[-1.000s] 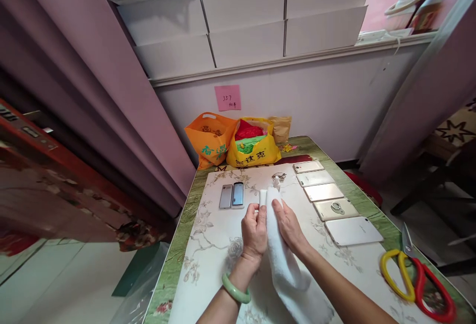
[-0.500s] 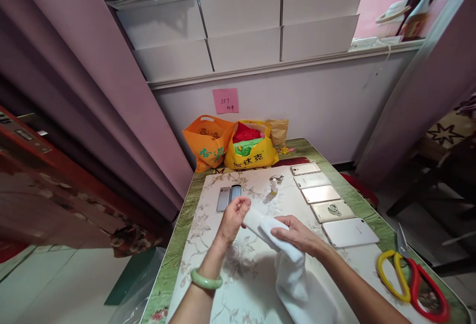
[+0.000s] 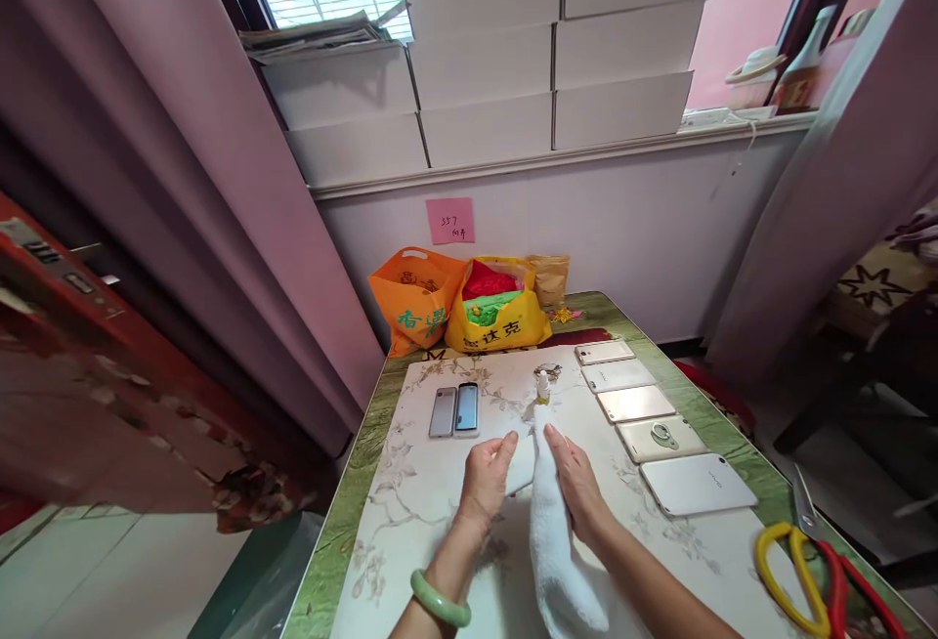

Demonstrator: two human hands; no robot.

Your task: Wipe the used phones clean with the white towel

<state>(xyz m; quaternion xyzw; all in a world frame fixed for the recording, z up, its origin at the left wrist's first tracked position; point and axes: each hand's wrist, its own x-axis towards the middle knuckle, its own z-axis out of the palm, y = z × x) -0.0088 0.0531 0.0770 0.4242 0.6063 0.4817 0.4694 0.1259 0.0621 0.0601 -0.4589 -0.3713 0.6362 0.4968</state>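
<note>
My left hand (image 3: 486, 479) is closed on the left end of a white, flat slab that looks like a phone (image 3: 522, 465). A white towel (image 3: 551, 527) covers the slab's right end and hangs down toward me. Pressed along the towel's right side, my right hand (image 3: 578, 485) grips it, thumb on top. Just beyond the towel's upper end stands a small dropper-like bottle (image 3: 543, 387). Left of it, a silver phone (image 3: 443, 412) and a blue-faced phone (image 3: 467, 408) lie side by side.
Several phones lie in a column at the right, the nearest a white phone (image 3: 699, 485). Scissors (image 3: 804, 502) with yellow and red handles rest at the right edge. At the back stand an orange bag (image 3: 414, 305), a stuffed yellow bag (image 3: 505, 331) and a brown pouch (image 3: 551, 277).
The view has tilted up a little. The towel has swung from a slant to nearly lengthwise over the slab, and my right hand has turned with its fingers pointing more forward.
</note>
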